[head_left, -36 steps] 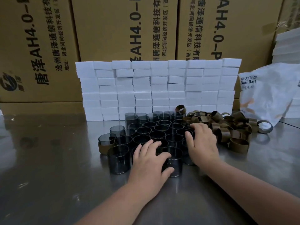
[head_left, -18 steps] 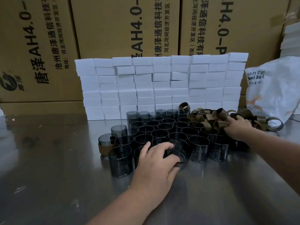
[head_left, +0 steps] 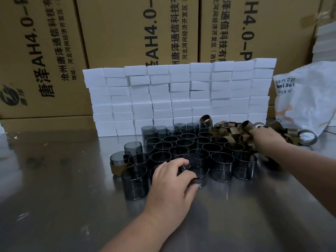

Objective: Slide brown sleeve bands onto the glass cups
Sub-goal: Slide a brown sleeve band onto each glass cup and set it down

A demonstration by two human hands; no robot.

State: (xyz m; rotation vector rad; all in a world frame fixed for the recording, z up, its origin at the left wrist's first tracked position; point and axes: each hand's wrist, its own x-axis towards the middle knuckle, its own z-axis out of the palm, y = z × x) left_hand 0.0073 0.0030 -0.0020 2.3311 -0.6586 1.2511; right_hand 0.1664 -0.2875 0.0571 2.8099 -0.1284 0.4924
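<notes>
Left grip [head_left: 172,180] curls close in; right grip [head_left: 263,138] reaches forward, palm down, arm extended.

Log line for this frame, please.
phase: band pickup | left grip: holds front glass cup | right grip: in brown band pile, hold unclear | done: one banded cup, far left

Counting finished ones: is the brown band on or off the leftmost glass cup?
On: a brown sleeve band wraps the lower part of that glass cup.

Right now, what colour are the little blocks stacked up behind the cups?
The stacked blocks are plain white, which shows best in the head view.
</notes>
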